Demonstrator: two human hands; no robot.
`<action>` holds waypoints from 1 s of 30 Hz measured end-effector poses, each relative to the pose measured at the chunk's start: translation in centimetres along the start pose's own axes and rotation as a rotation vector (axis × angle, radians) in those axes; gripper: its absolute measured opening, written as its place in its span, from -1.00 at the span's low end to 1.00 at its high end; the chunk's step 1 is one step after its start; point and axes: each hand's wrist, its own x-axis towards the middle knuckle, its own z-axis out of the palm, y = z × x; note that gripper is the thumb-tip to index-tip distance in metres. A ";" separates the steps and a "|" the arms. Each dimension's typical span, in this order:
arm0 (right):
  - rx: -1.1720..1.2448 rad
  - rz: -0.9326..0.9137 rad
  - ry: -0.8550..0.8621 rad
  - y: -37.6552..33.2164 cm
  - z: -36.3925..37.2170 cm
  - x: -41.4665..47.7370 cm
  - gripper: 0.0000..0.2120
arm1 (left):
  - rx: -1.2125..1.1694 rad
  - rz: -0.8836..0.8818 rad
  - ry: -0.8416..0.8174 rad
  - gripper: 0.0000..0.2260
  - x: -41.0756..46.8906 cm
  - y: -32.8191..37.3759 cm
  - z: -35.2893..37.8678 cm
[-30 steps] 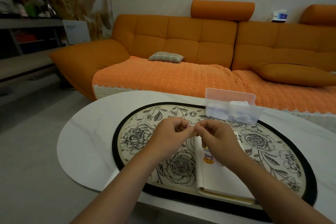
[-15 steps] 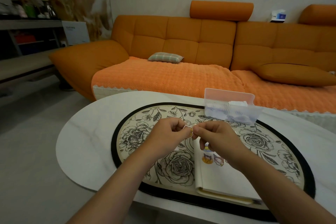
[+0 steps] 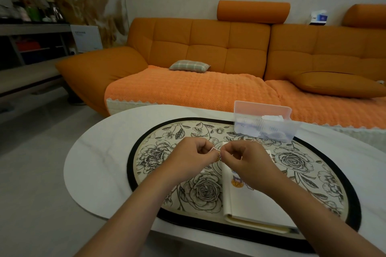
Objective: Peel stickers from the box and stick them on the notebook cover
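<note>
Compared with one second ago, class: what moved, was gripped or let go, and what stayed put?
Almost nothing moved. The left hand and right hand still pinch the small white-edged sticker between them above the floral oval mat; only the fingertips shift slightly. Nothing was taken up or released. The cream paper notebook and the clear plastic box stayed put.

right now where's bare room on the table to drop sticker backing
Free: white tabletop left of the floral mat, and the strip right of it. Crowded: mat centre, where left hand and right hand pinch a sticker by the notebook, box behind.
</note>
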 end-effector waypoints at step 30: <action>0.132 0.084 0.195 -0.6 0.1 0.4 -0.78 | 0.444 0.293 0.430 -0.93 -0.5 1.3 2.2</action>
